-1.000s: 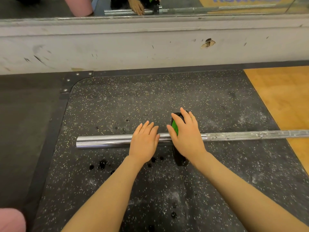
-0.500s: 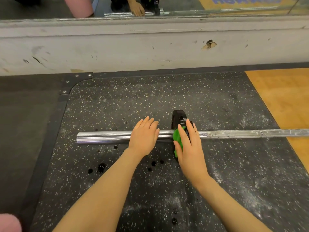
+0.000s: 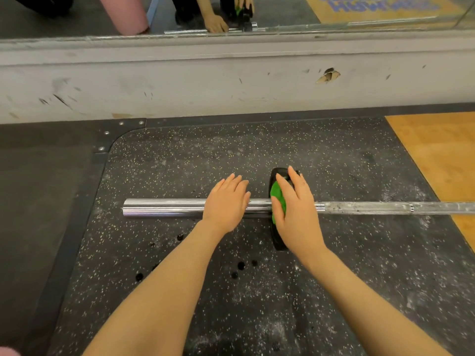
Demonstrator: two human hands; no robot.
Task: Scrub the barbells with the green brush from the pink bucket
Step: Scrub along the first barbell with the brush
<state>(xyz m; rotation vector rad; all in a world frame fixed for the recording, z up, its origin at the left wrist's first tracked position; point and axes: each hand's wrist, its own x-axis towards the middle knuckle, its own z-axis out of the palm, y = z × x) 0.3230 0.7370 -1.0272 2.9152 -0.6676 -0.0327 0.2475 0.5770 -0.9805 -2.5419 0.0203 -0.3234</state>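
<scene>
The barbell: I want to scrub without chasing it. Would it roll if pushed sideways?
Probably yes: the barbell is a smooth round chrome bar lying bare on the flat rubber mat. The left hand resting flat on it likely steadies it. It looks stiff and heavy.

The right hand (image 3: pixel 295 214) covers most of the brush (image 3: pixel 278 199), so its bristles and how it meets the bar cannot be told. The barbell (image 3: pixel 164 208) runs off the right edge, its sleeve partly hidden under the left hand (image 3: pixel 226 204). Of the pink bucket (image 3: pixel 7 352) only a sliver shows at the bottom-left corner.
</scene>
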